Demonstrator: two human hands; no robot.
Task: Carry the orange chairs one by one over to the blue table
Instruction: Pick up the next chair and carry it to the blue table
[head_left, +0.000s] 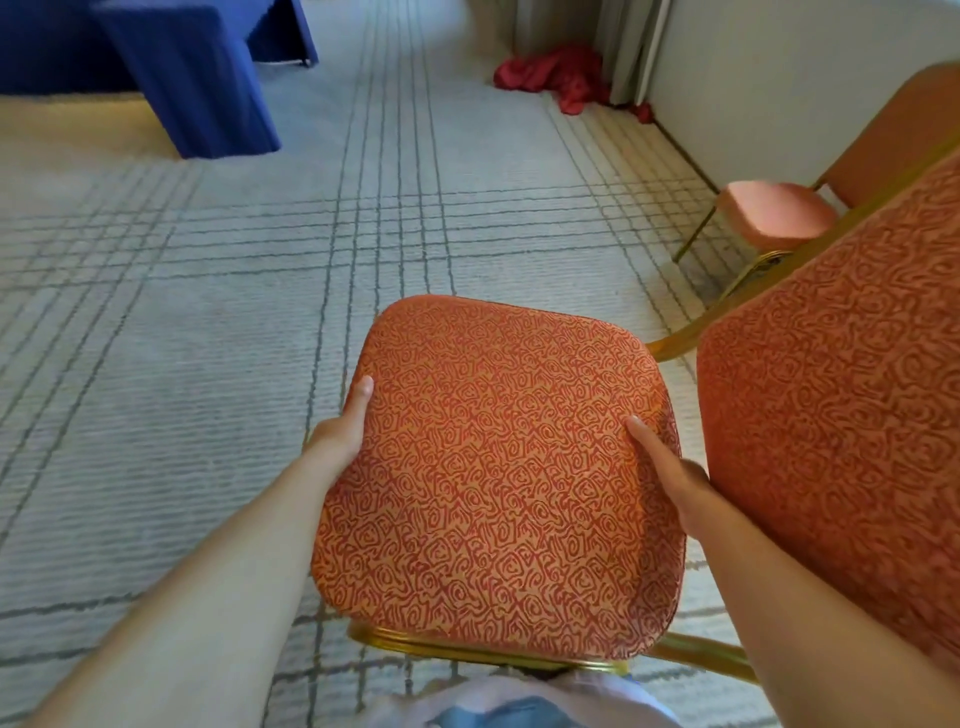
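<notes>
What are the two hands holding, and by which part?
An orange chair: the left hand grips its seat's left edge, the right hand the right edge.

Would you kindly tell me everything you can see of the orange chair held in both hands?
The orange chair shows a padded, rounded-square seat in woven-looking fabric with red swirls on orange, over a gold metal-looking frame. The left hand and right hand grip its side edges, thumbs on top. Its legs are hidden, so lifted or standing is unclear.

Chair seat (498, 467) of patterned woven cloth, glossy gold metal frame (488, 652)
</notes>
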